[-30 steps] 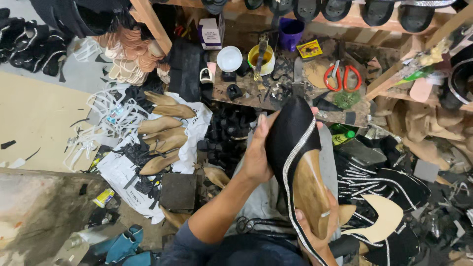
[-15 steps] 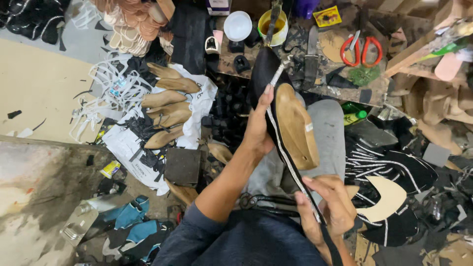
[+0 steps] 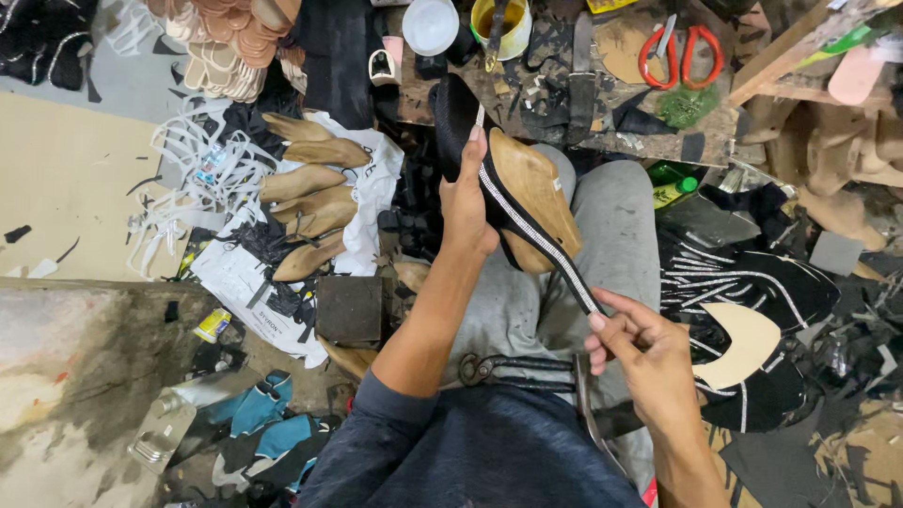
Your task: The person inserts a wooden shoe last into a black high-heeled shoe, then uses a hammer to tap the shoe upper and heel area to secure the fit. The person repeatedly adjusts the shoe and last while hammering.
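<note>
Over the lap, the left hand [image 3: 467, 202] has tipped the black shoe on its last [image 3: 513, 183] sole-up, fingers clenched round it, while the right hand [image 3: 640, 353] fingers pinch the rhinestone strip [image 3: 541, 240], now pulled taut along the sole edge, pincers [image 3: 517, 369] idle below.

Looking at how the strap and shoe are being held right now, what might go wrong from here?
1. The right hand pinches only the end of the rhinestone strap, stretched taut from the shoe; it might slip free.
2. The left hand alone steadies the black shoe on its wooden last above the knee, so a hard tug could twist it.
3. The pincers lie loose on the lap and may slide off.
</note>
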`<action>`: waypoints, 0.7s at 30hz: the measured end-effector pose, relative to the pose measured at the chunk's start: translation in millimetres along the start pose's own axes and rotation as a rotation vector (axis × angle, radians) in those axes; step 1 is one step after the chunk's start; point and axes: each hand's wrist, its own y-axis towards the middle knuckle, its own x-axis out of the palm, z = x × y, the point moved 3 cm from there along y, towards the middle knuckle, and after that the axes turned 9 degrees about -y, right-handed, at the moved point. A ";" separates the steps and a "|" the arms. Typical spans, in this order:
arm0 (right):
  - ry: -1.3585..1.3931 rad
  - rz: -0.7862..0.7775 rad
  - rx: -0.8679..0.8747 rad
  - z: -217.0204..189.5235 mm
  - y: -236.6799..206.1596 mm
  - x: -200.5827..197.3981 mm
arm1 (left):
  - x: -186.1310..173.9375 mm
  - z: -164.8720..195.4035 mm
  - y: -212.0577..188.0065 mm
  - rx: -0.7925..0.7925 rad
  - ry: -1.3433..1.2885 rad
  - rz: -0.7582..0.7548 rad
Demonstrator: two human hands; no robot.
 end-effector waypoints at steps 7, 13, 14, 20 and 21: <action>-0.218 -0.300 -0.006 16.0 17.4 10.5 | -7.7 0.3 8.5 0.133 0.163 -0.048; 0.122 -0.395 0.091 16.0 33.4 27.6 | -18.1 1.0 19.3 0.180 0.336 0.040; 0.053 -0.317 0.072 13.7 35.3 28.7 | -19.8 -0.5 21.1 0.181 0.344 0.044; -0.260 -0.149 -0.017 -9.4 16.3 42.6 | -34.7 -8.5 32.7 0.140 0.288 0.039; -0.374 -0.087 -0.069 -14.0 9.6 42.5 | -35.5 -10.2 34.2 0.146 0.273 0.025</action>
